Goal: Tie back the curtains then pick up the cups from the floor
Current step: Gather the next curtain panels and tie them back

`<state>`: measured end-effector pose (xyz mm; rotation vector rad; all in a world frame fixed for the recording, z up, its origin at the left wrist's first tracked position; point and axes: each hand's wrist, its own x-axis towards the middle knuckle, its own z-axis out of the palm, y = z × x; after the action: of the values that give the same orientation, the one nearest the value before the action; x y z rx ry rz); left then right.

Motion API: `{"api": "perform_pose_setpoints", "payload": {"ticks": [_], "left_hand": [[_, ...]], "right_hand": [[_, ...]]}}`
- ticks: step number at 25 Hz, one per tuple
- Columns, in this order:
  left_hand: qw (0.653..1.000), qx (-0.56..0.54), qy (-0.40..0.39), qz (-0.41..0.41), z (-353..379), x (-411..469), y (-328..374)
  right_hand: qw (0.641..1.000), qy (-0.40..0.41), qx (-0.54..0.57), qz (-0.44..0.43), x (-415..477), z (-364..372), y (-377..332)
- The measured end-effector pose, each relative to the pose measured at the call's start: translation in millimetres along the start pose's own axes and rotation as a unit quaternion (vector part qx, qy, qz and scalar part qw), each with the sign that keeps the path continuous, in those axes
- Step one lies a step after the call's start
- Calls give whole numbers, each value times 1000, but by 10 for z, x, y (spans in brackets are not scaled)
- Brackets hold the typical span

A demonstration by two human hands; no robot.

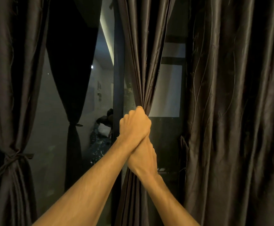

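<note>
Head view: the wide right curtain [230,111] hangs loose in long folds down the right side. At the far left, the left curtain [13,95] is drawn in at its waist. Between them the middle curtain [141,62] hangs in front of the window glass [54,111], bunched at mid-height. The left hand [134,126] is curled tightly round that bunch. The right hand [142,157] grips it just below, touching the left wrist. A knotted tie [13,158] cinches the left curtain.
</note>
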<state>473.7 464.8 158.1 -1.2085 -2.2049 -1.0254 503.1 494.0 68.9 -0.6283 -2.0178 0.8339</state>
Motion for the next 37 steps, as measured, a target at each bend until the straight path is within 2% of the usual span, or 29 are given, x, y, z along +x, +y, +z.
{"api": "perform_pose_setpoints", "payload": {"ticks": [4,7,12,15,18,21,25,29,33,37], "left_hand": [[1000,-2,12,-21,19,9,53],[998,-15,7,-61,58,40,48],[991,-45,-36,-121,101,120,102],[978,-100,-57,-173,115,206,78],[961,-182,-87,-191,88,271,59],[934,-262,-144,-196,70,360,20],[915,-304,-185,-191,115,454,-101],[902,-351,-202,-149,156,523,-201],[900,-373,-195,-115,171,515,-232],[907,-379,-136,-122,250,545,-220]], "right_hand": [[997,22,-77,3,190,-8,33],[997,36,-72,-17,241,-92,45],[989,50,-126,-58,264,-246,90],[988,53,-121,-80,188,-304,75],[994,30,-74,-81,123,-354,22],[999,16,-16,-44,134,-455,-28],[998,3,61,-3,194,-483,42],[986,-26,163,-8,286,-509,143],[958,-104,264,29,406,-613,223],[953,-185,237,33,485,-791,214]]}}
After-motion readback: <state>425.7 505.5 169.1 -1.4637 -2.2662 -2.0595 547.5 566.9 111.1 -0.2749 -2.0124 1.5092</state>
